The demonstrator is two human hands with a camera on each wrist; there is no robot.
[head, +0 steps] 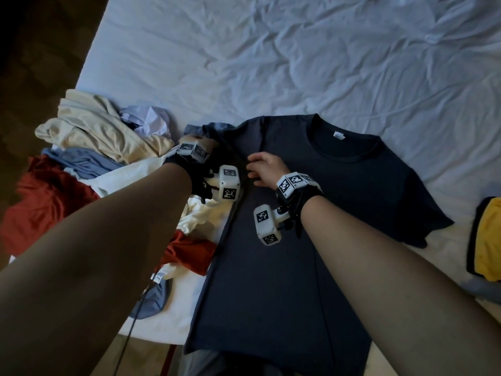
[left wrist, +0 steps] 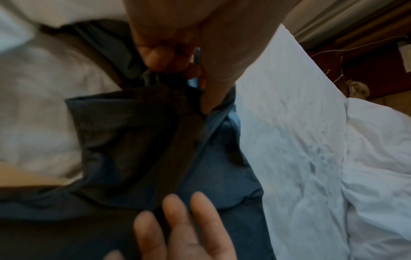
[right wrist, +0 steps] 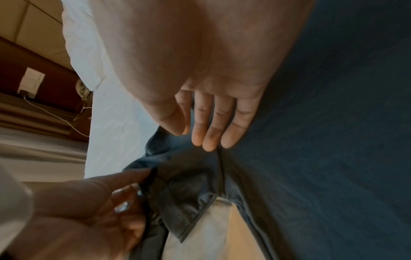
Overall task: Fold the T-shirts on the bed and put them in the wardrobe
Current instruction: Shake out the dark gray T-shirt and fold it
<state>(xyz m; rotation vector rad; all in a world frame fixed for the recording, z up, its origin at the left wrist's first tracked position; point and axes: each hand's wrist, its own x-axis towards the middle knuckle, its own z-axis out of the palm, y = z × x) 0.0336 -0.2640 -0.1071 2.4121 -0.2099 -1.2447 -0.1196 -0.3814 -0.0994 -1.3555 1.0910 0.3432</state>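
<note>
I see left hand [head: 202, 147] pinching navy T-shirt [head: 311, 213] sleeve at 10 o'clock | right hand [head: 267, 169] flat, fingers straight, pressing its chest | bed [head: 271, 63]

One dark navy T-shirt [head: 311, 226] lies spread flat on one bed [head: 271, 63]. Beside it sits one heap of unfolded garments [head: 108, 172]; I count at least two cream, two rust-red, two pale blue and one white showing, though some may be folds of the same piece. One yellow garment [head: 488, 240] shows at the edge. Two hands are on the shirt: left hand [head: 199, 142], right hand [head: 267, 169].
</note>
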